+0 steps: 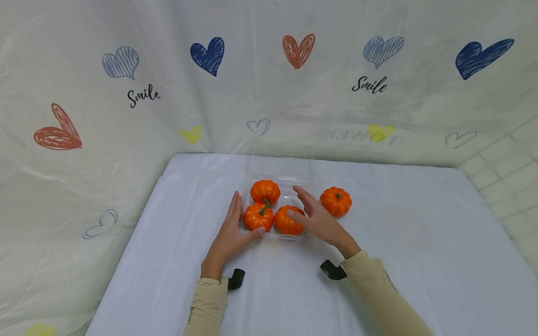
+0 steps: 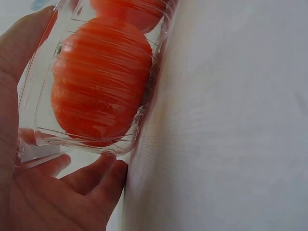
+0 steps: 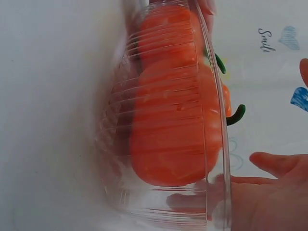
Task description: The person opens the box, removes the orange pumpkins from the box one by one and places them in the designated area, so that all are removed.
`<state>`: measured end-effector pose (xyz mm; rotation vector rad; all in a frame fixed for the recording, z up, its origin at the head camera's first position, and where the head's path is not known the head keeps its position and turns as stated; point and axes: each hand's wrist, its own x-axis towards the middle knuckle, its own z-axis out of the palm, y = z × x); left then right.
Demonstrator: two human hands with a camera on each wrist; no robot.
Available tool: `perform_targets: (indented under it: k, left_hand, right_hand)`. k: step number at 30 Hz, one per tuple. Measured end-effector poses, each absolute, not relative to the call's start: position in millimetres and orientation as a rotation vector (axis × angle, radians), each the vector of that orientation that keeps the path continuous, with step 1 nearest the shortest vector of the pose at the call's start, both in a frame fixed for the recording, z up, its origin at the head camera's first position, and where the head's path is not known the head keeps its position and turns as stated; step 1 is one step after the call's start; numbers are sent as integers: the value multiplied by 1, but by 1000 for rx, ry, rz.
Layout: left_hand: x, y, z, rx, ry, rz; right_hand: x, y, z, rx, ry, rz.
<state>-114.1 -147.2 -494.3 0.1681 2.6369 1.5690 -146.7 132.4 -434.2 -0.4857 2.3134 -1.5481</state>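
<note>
While the left hand (image 1: 229, 233) presses flat against the clear plastic box (image 1: 277, 179) side, the right hand (image 1: 319, 219) rests open-fingered on the front right pumpkin (image 1: 287, 223) inside. Another pumpkin (image 1: 336, 201) sits beside it on the tabletop (image 1: 420, 261).

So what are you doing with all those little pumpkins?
A person is at a white table with a clear plastic box that has three small orange pumpkins in it. The left hand rests against the box's left side, its thumb by the front left pumpkin. The right hand lies open on the front right pumpkin. A fourth pumpkin sits on the table outside the box, to the right.
</note>
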Motion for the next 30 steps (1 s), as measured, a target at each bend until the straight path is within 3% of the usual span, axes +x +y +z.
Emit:
perform_targets:
  k: [30]
  left_hand:
    - [-116,-147,-496,161,2636,1563]
  right_hand:
    - [-147,118,-444,-529,2568,-1163]
